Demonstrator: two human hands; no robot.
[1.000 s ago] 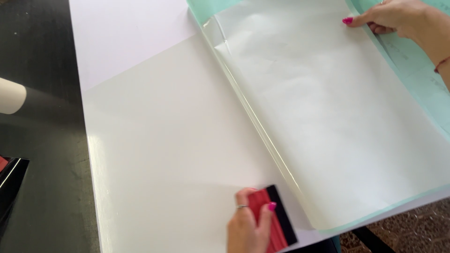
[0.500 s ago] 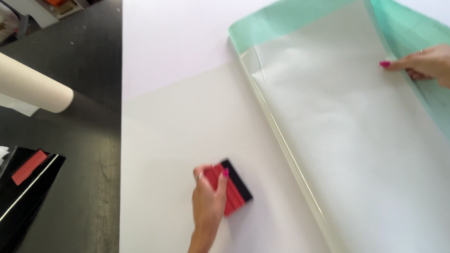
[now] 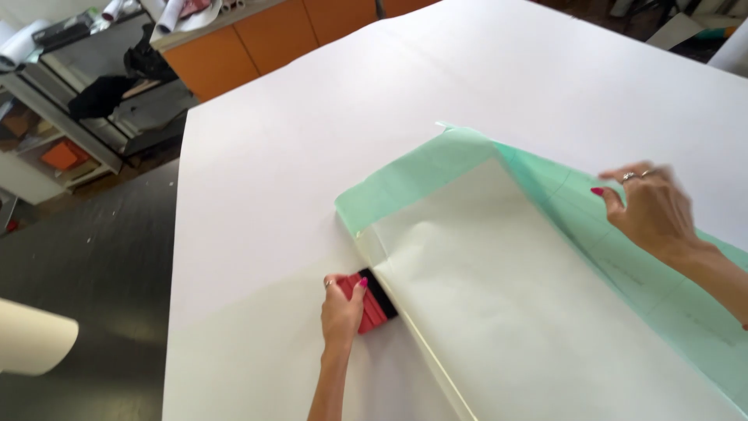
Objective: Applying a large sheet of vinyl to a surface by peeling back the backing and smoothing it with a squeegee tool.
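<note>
1. Across the big white board (image 3: 467,86) that filled most of the head view, a pale film sheet (image 3: 530,312) with a mint-green backing (image 3: 413,175) lay partly peeled and folded back on itself, its fold line running from the middle of the board down toward the lower edge of the picture.

2. Just beside that fold line, the left hand (image 3: 343,308) gripped a red squeegee (image 3: 372,304) with a black edge; the fingers were closed over the top of the tool, and its black edge sat against the crease where the film met the board.

3. Near the right side of the picture, the right hand (image 3: 650,206) lay on the green backing where the sheet turned over. The fingers were curled and the thumb pointed toward the sheet's middle, but the hand was blurred, so I could not tell whether it pinched the backing or only pressed on it.

4. The two hands were well apart, with the lifted white face of the film between them.

5. Left of the board, a dark floor (image 3: 93,265) showed, and the rounded end of a white roll (image 3: 35,335) poked in at the lower left edge.

6. At the upper left stood an orange cabinet (image 3: 249,39) and grey shelves (image 3: 70,117) with a black bundle (image 3: 101,93) and other small items too unclear to tell.
</note>
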